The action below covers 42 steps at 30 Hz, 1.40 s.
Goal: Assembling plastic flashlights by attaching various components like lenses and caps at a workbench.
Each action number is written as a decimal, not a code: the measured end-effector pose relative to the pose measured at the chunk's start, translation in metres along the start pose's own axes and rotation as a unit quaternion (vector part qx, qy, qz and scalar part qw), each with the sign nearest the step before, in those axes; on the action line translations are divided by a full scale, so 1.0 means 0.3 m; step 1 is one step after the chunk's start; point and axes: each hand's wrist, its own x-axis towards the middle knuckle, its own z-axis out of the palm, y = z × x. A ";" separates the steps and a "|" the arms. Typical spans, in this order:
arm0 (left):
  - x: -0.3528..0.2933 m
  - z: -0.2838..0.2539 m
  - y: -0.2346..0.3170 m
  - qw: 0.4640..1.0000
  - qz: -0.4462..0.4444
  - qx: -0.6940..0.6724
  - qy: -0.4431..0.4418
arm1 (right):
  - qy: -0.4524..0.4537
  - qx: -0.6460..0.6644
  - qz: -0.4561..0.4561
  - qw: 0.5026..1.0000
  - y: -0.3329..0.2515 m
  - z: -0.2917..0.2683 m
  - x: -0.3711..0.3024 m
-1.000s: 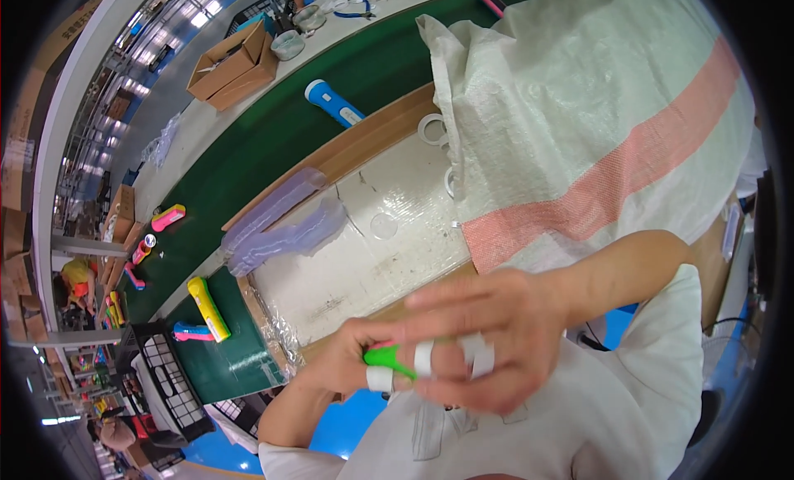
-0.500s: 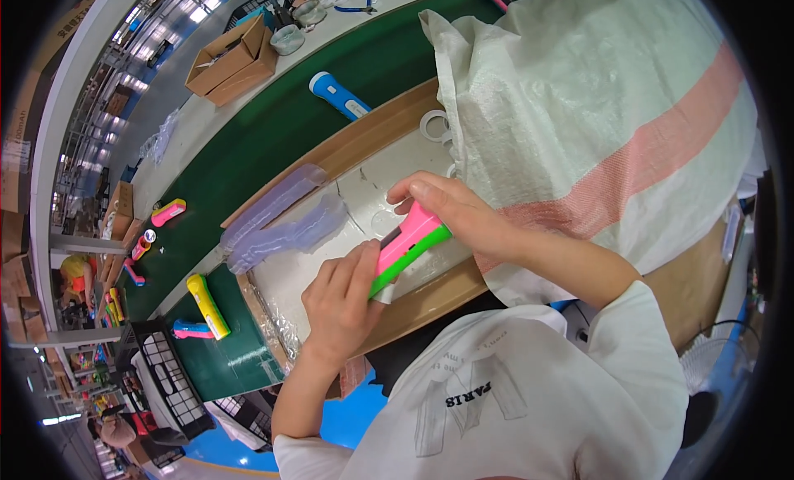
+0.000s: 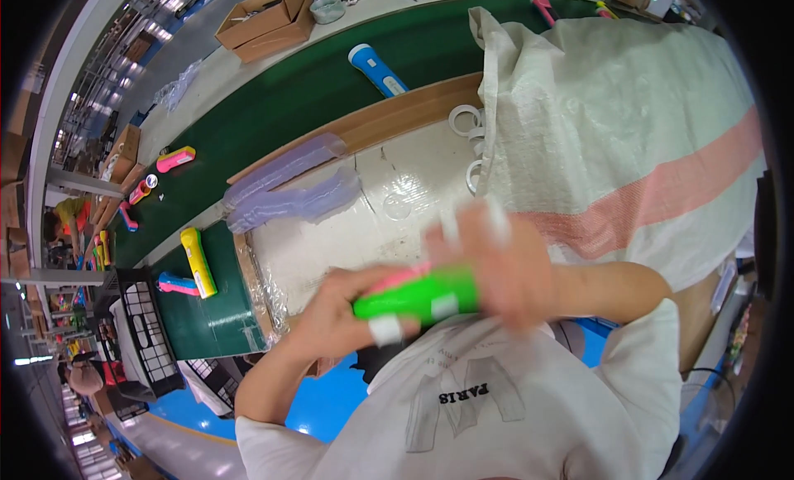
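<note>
Above shirt lettering [image 3: 464, 396], the left grip [image 3: 337, 316] clasps a green torch [image 3: 409, 300]; the right grip [image 3: 506, 269] I cannot judge.

A glossy blue floor [image 3: 331, 389] shows below the green tabletop [image 3: 306, 99], a yellow line [image 3: 190, 431] dividing it from grey flooring [image 3: 178, 451]. A pale ledge [image 3: 219, 83] follows the tabletop's far side. At left, a white frame [image 3: 59, 91] (bowed by the lens) borders a hall with a bright strip light [image 3: 33, 362].
</note>
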 end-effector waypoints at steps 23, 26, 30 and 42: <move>0.049 0.268 -0.195 0.910 -0.134 -0.390 0.049 | 0.251 0.711 0.233 0.614 0.107 0.227 -0.007; -0.011 0.320 -0.197 0.795 -0.111 -0.595 -0.049 | 0.232 0.816 0.176 0.500 0.075 0.243 -0.014; -0.037 0.358 -0.177 0.742 -0.055 -0.655 -0.129 | 0.201 0.891 0.055 0.403 0.049 0.258 -0.022; 0.023 0.301 -0.230 0.942 -0.066 -0.324 0.058 | 0.244 0.724 0.249 0.595 0.056 0.212 -0.062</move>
